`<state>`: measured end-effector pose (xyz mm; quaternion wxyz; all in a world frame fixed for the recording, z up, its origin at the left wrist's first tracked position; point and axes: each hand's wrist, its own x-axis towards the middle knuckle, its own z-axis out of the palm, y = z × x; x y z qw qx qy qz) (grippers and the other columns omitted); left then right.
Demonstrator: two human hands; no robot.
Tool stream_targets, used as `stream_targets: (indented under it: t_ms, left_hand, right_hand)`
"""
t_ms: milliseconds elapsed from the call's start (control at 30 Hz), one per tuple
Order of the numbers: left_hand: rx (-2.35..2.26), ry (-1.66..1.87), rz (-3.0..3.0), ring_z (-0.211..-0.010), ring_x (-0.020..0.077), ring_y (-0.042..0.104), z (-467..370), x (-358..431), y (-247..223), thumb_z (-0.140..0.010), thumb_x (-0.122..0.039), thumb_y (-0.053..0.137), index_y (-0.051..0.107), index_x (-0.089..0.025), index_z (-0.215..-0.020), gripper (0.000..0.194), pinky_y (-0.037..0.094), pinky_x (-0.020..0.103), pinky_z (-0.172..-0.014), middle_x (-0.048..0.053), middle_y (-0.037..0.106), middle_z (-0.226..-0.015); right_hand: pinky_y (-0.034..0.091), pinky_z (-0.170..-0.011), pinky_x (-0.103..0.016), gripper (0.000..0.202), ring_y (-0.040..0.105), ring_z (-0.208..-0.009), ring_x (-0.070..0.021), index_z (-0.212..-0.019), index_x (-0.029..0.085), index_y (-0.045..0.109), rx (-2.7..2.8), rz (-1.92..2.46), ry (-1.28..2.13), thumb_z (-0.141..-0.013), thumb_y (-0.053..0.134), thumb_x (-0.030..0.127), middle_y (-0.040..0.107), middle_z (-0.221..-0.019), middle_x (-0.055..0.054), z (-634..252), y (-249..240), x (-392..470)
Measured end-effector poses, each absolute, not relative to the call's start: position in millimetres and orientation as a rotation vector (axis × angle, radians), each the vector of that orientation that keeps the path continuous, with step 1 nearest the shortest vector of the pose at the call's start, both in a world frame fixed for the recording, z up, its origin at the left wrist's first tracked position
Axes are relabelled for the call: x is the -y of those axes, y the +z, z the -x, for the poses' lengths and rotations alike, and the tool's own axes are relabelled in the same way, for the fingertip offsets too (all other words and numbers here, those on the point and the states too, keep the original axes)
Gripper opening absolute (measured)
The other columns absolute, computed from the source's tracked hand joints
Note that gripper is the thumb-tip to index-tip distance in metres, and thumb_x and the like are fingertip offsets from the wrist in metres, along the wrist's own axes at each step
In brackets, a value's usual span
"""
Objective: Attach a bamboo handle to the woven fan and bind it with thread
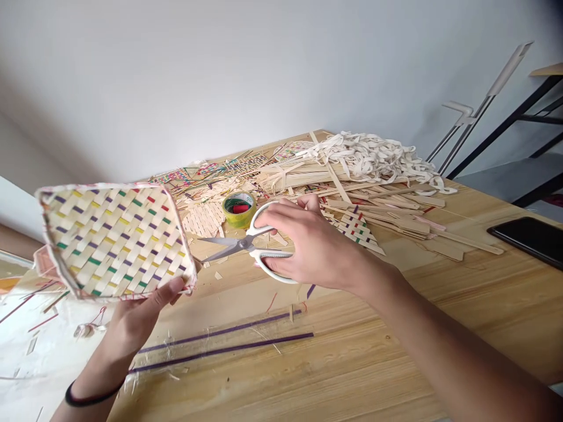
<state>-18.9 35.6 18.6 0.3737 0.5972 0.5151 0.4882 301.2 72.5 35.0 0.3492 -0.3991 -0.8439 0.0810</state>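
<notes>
My left hand (143, 313) grips a woven bamboo panel (116, 240) by its lower right corner, thumb on the front. The panel is held up and tilted, with coloured strips in the weave and a pale cloth binding round its edge. In my right hand (308, 243) is a pair of scissors (246, 241) with white handles. Their blades are spread and point left, the tips close to the panel's right edge. Whether they touch it I cannot tell. Just behind the scissors stands a roll of yellow tape (238, 218) with a red spool inside its ring.
A heap of white cloth tape (378, 155) lies at the back of the wooden table (373, 351), beside many flat wooden strips (396, 217). Woven scraps (204, 220) lie behind the tape. Two purple strips (229, 347) rest in front. A black phone (530, 239) is at right.
</notes>
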Motion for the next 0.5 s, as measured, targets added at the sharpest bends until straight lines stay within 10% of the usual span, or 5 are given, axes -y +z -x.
stream_targets:
  t_ms: [500]
  left_hand:
    - [-1.271, 1.366, -1.394, -0.07, 0.0206, 0.071, 10.1, -35.5, 23.8, -0.092, -0.057, 0.086, 0.077, -0.022, -0.089, 0.036, 0.067, 0.034, -0.07, 0.003, 0.075, -0.085]
  right_hand:
    - [0.028, -0.098, -0.043, 0.02, 0.071, -0.117, -0.0306, -0.109, 0.023, 0.066, 2.199, 0.992, 0.104, -0.092, 0.078, 0.021, 0.081, -0.112, -0.006, -295.6, 38.7, -64.1]
